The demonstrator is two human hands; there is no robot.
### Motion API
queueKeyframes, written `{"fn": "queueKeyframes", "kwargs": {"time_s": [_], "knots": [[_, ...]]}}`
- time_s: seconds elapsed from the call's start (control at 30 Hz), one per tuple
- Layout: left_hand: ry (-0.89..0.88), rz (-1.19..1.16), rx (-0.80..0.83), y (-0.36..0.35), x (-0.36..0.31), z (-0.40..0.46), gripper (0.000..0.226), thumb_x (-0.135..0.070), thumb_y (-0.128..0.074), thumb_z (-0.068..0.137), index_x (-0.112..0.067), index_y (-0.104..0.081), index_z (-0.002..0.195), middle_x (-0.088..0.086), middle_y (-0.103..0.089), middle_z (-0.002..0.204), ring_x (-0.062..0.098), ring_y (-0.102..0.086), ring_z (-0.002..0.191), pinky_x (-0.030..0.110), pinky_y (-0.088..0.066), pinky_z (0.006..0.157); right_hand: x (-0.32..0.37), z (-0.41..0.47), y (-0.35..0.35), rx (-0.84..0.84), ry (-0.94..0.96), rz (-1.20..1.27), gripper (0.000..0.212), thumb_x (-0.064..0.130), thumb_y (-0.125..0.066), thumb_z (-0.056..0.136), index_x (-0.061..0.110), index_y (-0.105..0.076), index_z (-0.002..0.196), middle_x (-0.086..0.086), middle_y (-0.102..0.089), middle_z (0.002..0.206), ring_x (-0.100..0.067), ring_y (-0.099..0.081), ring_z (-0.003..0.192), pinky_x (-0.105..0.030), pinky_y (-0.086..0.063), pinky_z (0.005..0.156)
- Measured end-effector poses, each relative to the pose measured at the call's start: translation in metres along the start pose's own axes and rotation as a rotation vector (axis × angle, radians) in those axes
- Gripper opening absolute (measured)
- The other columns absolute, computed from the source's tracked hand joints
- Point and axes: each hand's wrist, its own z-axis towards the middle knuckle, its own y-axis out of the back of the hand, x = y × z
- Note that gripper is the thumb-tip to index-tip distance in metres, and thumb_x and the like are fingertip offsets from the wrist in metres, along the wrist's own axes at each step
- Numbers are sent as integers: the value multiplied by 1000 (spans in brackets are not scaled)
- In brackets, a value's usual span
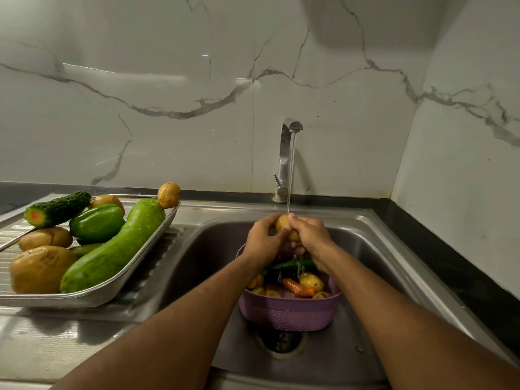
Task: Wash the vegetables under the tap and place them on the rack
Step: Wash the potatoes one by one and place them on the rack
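Note:
A yellow potato (282, 223) is under the running stream from the steel tap (286, 153), held between my left hand (263, 237) and my right hand (311, 235). Both hands are closed around it above a purple basket (287, 311) in the sink. The basket holds small potatoes (311, 280), a carrot (298, 287) and a green vegetable (292, 263). On the left drainboard a mesh metal rack (92, 298) carries a long pale-green gourd (112, 249), a green pepper (97, 222), a bitter gourd (56, 208) and several potatoes (40, 268).
The steel sink basin (365, 280) has its drain (281, 342) just in front of the basket. One potato (168, 194) sits on the rack's far corner. A marble wall stands behind and to the right, with a dark counter edge (450, 249) along the right.

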Motion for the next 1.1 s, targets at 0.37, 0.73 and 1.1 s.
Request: {"fn": "queueKeyframes", "kwargs": {"time_s": [0.37,0.73,1.1], "knots": [[108,-154,1,2,0,2,43,-12,-62,101,-32,-49,137,10,-58,131,24,-66,113,41,-62,90,2,0,0,49,-143,283,23,29,-58,104,9,-62,116,-16,-67,97,-18,-60,68,-28,-50,60],[10,64,18,-1,3,0,47,-25,-70,96,-22,-55,140,0,-64,125,17,-64,114,40,-57,98,-4,9,1,-223,164,-355,35,38,-50,108,10,-70,99,-4,-67,71,-15,-66,61,-29,-57,64],[19,37,12,0,11,2,39,-23,-68,97,-19,-59,135,0,-70,117,14,-70,107,40,-60,95,-5,3,5,-23,105,-91,29,26,-73,96,15,-70,123,-13,-77,76,-21,-68,58,-27,-60,58]]}}
